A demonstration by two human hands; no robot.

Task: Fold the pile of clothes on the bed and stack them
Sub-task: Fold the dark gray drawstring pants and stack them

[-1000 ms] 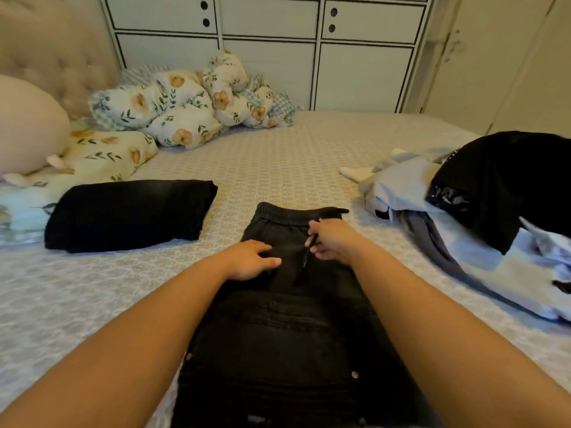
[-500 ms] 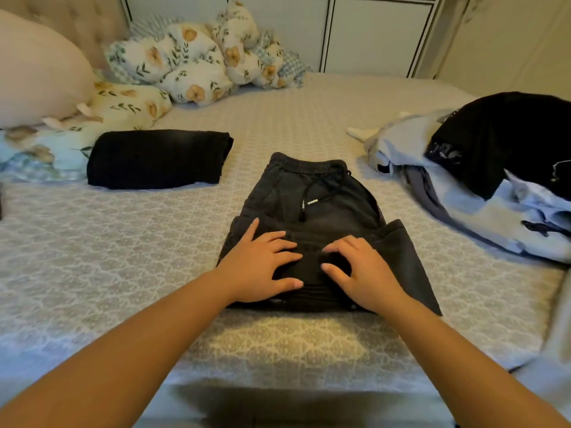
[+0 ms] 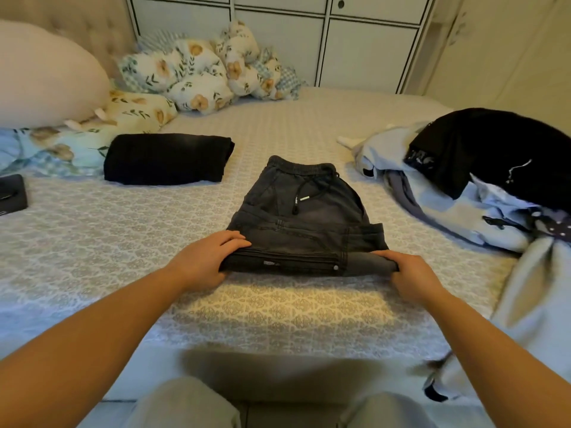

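Observation:
Dark grey drawstring trousers (image 3: 304, 213) lie folded in the middle of the bed, waistband away from me. My left hand (image 3: 206, 261) grips the near folded edge at its left corner, fingers over the top. My right hand (image 3: 409, 271) grips the same edge at its right corner. That near edge is lifted slightly off the bedspread. A folded black garment (image 3: 167, 158) lies to the left. An unfolded pile of clothes (image 3: 482, 183), pale blue and black, sits on the right.
Floral pillows (image 3: 197, 72) and a large pale cushion (image 3: 40, 75) fill the head of the bed at left. A dark flat object (image 3: 10, 194) lies at the left edge. White cupboards (image 3: 355, 41) stand behind. The patterned bedspread (image 3: 123, 242) shows around the trousers.
My hands went from pressing flat on top of the folded trousers to gripping the near edge at both corners. The view pulled back a little.

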